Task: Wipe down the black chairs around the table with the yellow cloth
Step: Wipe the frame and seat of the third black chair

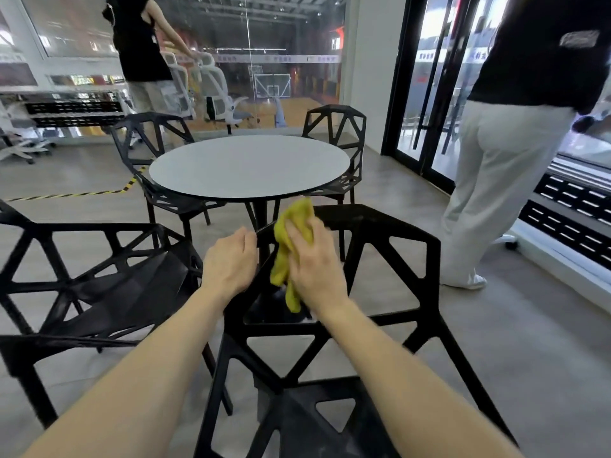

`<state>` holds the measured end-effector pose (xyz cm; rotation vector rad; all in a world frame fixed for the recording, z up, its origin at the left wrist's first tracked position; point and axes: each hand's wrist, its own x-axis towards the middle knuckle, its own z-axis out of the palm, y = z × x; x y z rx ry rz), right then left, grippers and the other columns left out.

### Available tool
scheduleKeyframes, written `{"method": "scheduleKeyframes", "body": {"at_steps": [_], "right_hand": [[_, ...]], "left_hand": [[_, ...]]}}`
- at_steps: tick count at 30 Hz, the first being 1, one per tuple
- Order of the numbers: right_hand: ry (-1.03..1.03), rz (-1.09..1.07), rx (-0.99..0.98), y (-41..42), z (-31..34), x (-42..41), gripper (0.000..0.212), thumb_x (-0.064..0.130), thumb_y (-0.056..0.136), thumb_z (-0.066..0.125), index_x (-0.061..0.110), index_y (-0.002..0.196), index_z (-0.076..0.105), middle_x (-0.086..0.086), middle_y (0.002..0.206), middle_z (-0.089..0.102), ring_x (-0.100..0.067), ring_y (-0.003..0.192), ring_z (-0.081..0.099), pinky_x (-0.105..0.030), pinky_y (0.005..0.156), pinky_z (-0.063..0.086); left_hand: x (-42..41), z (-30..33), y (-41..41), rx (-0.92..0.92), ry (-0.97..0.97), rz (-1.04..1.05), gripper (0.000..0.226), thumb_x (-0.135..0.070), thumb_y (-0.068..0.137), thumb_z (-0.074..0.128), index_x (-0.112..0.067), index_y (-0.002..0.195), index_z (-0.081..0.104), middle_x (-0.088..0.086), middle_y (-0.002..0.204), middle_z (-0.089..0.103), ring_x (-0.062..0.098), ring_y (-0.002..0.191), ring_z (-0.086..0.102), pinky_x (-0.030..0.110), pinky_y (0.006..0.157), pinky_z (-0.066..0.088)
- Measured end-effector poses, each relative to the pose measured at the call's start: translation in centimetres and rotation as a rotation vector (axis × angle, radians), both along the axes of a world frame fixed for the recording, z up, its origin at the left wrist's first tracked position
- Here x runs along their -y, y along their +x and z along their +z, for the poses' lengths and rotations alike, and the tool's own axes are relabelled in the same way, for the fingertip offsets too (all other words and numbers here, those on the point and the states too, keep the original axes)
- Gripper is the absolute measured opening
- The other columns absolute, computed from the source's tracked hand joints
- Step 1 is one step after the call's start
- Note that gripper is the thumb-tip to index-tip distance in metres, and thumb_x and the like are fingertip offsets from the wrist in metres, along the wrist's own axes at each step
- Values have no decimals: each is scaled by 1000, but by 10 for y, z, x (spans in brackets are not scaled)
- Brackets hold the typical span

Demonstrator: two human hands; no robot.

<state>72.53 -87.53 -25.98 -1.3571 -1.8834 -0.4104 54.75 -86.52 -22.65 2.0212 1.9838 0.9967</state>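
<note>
Both forearms are bare all the way down, no sleeves in sight. The left hand (229, 261) and right hand (314, 262) wear no gloves, rings or watch.
</note>
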Motion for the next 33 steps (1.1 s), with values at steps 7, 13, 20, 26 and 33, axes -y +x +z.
{"method": "scheduleKeyframes", "body": {"at_steps": [7, 13, 20, 26, 33], "right_hand": [[-336, 116, -255, 69, -90, 76, 53, 13, 95, 60, 35, 144, 60, 7, 128, 52, -21, 112, 60, -39, 92, 57], [186, -147, -321, 103, 62, 4, 46, 9, 95, 65, 24, 138, 67, -6, 134, 54, -24, 119, 55, -32, 96, 49], [-284, 76, -116, 102, -103, 49, 63, 2, 90, 69, 28, 146, 61, -3, 144, 50, -31, 127, 55, -47, 109, 50], [-619, 24, -667, 103, -87, 100, 51, 14, 94, 66, 42, 136, 62, 24, 125, 67, 1, 116, 64, -21, 95, 51], [-808, 497, -1071, 116, -14, 116, 30, -5, 103, 58, 9, 128, 66, -10, 123, 75, -21, 114, 70, -37, 103, 56]], "left_hand": [[1, -2, 4, -8, 50, 11, 41, -35, 113, 27, -24, 75, 37, 5, 75, 59, 37, 78, 57, 48, 75, 45], [2, -4, 4, -39, 51, 12, 39, -32, 112, 27, -22, 76, 39, 4, 73, 57, 37, 76, 56, 47, 72, 43], [-3, -4, 4, -59, 31, 33, 40, -35, 112, 24, -21, 78, 41, 4, 72, 58, 32, 71, 54, 45, 70, 39], [-8, -4, 0, -227, -29, -6, 40, -33, 108, 16, -12, 98, 49, 7, 90, 55, 37, 80, 53, 48, 72, 41], [77, -12, 33, 37, 116, -337, 77, -27, 80, 70, -16, 153, 48, 4, 145, 55, 25, 138, 50, 48, 121, 37]]}}
